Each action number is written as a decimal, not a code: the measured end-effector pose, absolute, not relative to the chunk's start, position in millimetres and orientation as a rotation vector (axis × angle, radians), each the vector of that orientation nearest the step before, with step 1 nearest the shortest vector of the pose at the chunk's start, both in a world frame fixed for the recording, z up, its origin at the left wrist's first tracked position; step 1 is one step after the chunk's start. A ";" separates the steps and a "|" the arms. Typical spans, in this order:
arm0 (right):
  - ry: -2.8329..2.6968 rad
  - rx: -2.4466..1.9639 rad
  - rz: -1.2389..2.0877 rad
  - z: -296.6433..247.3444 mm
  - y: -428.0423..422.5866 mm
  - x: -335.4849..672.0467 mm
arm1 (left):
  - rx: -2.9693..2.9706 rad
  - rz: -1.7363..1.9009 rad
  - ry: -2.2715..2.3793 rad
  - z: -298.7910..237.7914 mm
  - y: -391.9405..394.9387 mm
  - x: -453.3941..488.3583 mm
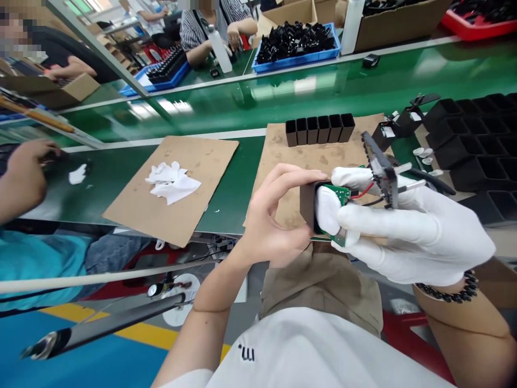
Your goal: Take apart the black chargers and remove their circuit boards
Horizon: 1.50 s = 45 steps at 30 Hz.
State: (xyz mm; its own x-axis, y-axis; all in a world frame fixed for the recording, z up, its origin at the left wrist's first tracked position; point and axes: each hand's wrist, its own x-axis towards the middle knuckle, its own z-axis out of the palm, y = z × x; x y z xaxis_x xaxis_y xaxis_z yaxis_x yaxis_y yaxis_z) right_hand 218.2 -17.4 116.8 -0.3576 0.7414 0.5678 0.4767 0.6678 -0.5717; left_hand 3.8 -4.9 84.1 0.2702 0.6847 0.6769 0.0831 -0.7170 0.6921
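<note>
My bare left hand is curled round a small black plastic housing, held in front of me over a brown cardboard sheet. My right hand, in a white glove, pinches a green circuit board with red and black wires at the housing's open end. A black comb-like part and a cable also lie across the gloved fingers. A row of several black housings stands at the far edge of the cardboard.
A second cardboard sheet with crumpled white gloves lies to the left on the green conveyor. Black trays stand at right. Another person's hand rests at far left. Blue bins of black parts and other workers are across the belt.
</note>
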 end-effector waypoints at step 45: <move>-2.026 -1.370 0.043 25.0 -10.7 195.8 | 1.611 1.367 1.599 -15.7 0.4 -40.0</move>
State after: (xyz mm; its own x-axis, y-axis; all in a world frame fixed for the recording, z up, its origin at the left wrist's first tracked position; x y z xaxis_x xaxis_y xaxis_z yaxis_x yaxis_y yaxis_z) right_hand 195.8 -10.7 25.0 -0.2134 0.8314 0.5131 0.8087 0.4450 -0.3847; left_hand -40.0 0.4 -15.7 -0.1862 0.9338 0.3054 0.4469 -0.1963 0.8728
